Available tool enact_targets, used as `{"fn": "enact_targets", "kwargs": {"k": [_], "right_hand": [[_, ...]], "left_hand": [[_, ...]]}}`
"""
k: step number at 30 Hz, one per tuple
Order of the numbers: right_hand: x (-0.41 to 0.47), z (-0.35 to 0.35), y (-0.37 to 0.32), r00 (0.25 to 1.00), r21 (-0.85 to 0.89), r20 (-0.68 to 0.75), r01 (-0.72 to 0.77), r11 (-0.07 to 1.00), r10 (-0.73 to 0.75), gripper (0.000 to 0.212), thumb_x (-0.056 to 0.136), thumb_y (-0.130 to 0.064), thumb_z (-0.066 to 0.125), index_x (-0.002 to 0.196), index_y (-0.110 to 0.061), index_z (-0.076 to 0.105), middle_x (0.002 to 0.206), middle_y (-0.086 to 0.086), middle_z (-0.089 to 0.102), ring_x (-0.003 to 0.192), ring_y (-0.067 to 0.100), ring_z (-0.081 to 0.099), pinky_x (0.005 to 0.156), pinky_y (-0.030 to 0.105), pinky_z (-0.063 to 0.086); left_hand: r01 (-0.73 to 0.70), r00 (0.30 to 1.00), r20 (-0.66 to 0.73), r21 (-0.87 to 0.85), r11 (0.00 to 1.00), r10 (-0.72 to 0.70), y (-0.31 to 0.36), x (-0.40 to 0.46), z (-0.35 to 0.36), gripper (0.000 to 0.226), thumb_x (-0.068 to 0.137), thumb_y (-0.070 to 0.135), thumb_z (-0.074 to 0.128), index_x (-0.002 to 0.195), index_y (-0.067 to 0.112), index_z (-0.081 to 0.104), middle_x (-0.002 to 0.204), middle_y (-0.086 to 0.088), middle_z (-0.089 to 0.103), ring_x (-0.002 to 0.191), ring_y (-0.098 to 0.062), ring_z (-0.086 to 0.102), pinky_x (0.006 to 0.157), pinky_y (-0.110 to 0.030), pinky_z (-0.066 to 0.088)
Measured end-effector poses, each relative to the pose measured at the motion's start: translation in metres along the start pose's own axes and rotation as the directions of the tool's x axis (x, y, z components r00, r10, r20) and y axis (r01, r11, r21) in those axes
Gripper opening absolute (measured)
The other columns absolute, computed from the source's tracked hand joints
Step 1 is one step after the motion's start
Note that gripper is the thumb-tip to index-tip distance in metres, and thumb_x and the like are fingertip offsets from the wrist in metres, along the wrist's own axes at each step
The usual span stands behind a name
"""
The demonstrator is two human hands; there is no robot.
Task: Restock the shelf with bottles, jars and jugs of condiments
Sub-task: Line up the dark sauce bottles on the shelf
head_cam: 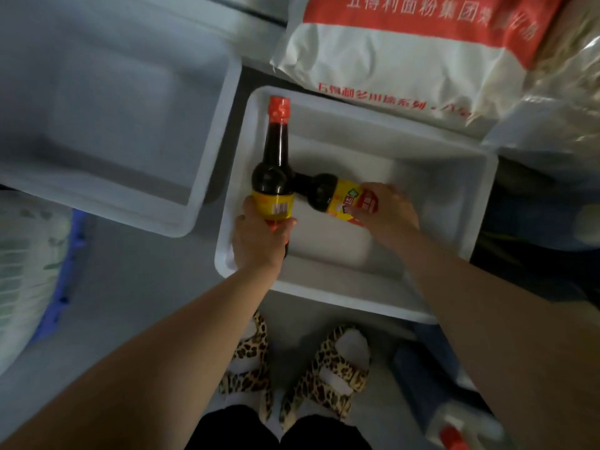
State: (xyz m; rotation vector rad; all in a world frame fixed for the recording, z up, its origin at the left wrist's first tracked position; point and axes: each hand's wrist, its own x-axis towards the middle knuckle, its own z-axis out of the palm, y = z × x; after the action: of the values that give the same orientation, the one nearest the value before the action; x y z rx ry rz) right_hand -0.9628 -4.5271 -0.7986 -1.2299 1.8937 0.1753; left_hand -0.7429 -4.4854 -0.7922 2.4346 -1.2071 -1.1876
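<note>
A white plastic bin [422, 306] sits on the floor below me. My left hand [256, 238] grips the lower body of a dark sauce bottle [274, 157] with a red cap and yellow label, held over the bin's left side. My right hand [386, 209] is closed around the labelled end of a second dark sauce bottle [321, 191], which lies on its side low in the bin. That bottle's neck points left and is hidden behind the first bottle.
Another white bin [130, 125] lies to the left. A large white and red flour sack [406, 53] rests behind the bin. My feet in leopard-print sandals [292, 375] stand on the grey floor. A red-capped white container [461, 430] is at the bottom right.
</note>
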Motion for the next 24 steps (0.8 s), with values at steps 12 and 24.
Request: {"fn": "enact_targets", "kwargs": {"k": [12, 24], "right_hand": [[-0.016, 0.060, 0.035, 0.968, 0.261, 0.235, -0.154, 0.953, 0.092, 0.075, 0.080, -0.052, 0.078, 0.145, -0.031, 0.048, 0.131, 0.002, 0.060, 0.117, 0.022, 0.059, 0.088, 0.026, 0.041], [-0.027, 0.044, 0.023, 0.941, 0.226, 0.312, -0.211, 0.951, 0.135, 0.047, 0.070, -0.056, 0.084, 0.105, -0.034, 0.061, 0.090, -0.010, 0.066, 0.084, 0.011, 0.065, 0.080, 0.026, 0.051]], "left_hand": [[-0.013, 0.987, 0.155, -0.145, 0.989, 0.036, -0.009, 0.018, 0.015, 0.093, 0.076, 0.034, 0.083, 0.149, 0.025, 0.027, 0.134, 0.003, 0.056, 0.120, -0.019, 0.055, 0.100, -0.037, 0.044], [0.084, 0.984, 0.163, -0.066, 0.994, -0.072, 0.006, 0.018, 0.011, 0.089, 0.070, 0.027, 0.087, 0.139, 0.021, 0.031, 0.112, 0.006, 0.054, 0.105, -0.021, 0.057, 0.092, -0.038, 0.048]]}}
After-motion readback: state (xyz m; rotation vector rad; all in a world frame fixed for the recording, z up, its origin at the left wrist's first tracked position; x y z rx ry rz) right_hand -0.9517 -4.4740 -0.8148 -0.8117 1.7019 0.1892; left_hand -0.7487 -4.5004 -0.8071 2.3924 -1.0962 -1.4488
